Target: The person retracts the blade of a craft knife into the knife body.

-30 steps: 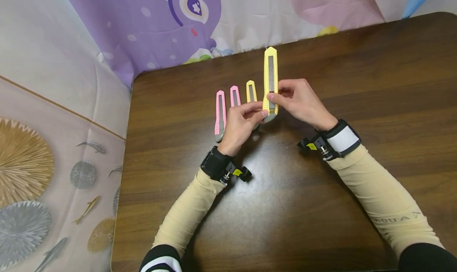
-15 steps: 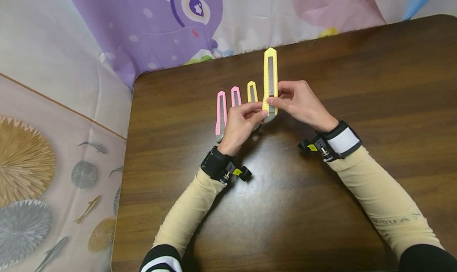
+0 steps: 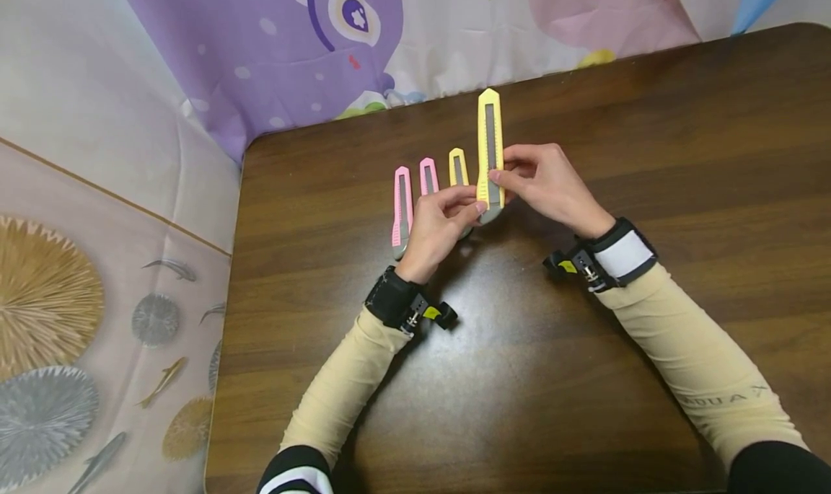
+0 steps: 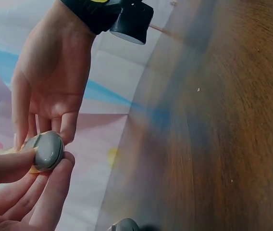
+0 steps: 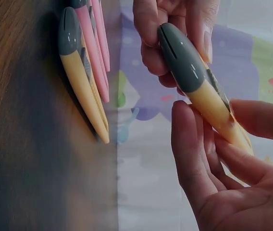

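Both hands hold a yellow utility knife (image 3: 490, 130) above the table, tip pointing away. My left hand (image 3: 431, 227) pinches its lower grey end (image 4: 49, 151) between thumb and fingers. From the other side my right hand (image 3: 552, 187) grips the body, thumb on the front by the slot and fingers behind, as the right wrist view also shows. A grey metal strip shows in the slot. A second yellow utility knife (image 3: 458, 164) lies on the table just beyond the left hand, which partly hides it. To its left lie two pink utility knives, one whole (image 3: 401, 209) and one partly covered (image 3: 427, 177).
The brown wooden table (image 3: 519, 364) reaches back to a printed curtain (image 3: 454, 40) along its far edge. A patterned cloth (image 3: 156, 191) hangs at the left side. Each wrist wears a black strap with a small camera.
The right thumb slides slightly down the yellow utility knife, then back up. The knife tip shifts a little left and down. The knives on the table stay in place.
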Available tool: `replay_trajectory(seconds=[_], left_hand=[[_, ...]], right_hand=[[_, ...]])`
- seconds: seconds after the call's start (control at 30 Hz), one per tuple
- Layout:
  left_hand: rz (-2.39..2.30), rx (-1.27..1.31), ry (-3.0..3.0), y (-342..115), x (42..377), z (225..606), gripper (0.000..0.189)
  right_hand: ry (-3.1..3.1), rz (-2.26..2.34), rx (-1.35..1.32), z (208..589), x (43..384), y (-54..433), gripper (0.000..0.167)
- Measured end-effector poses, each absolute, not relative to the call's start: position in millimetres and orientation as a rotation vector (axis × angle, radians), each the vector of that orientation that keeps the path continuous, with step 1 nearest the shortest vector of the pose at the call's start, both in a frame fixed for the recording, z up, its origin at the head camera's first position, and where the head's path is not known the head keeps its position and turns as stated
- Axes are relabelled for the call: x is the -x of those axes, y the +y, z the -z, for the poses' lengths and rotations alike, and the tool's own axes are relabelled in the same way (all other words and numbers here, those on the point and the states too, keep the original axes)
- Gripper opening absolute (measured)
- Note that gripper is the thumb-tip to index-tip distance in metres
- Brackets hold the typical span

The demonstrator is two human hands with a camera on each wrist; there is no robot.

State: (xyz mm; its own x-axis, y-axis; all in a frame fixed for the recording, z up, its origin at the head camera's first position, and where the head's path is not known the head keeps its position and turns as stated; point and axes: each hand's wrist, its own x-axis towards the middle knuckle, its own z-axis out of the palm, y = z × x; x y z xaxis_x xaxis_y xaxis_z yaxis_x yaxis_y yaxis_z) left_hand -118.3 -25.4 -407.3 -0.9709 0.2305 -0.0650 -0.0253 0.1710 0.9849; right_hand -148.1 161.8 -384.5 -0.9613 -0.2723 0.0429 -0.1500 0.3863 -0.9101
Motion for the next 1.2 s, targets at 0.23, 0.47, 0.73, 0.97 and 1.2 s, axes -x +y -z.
replay_trajectory(seconds=[0.23,0.47,0.73,0.97,1.2], left_hand=[[-1.866,-0.152,2.224,-27,120,407,0.027],[-1.951,-0.150,2.124,-31,121,409,0.024],[-1.996,-0.211,2.073,-33,124,408,0.027],[-1.977,-0.178,2.104,-34,126,406,0.025],[-1.950,-0.169,2.118,-33,124,405,0.025]], right_hand=[[2.473,1.682,0.348,390,152,161,0.024],[2.429,1.718,0.196,396,156,164,0.025],[2.434,1.605,0.116,408,154,170,0.027],[2.465,1.443,0.134,412,164,167,0.027],[2.434,1.346,0.098,414,169,165,0.030]])
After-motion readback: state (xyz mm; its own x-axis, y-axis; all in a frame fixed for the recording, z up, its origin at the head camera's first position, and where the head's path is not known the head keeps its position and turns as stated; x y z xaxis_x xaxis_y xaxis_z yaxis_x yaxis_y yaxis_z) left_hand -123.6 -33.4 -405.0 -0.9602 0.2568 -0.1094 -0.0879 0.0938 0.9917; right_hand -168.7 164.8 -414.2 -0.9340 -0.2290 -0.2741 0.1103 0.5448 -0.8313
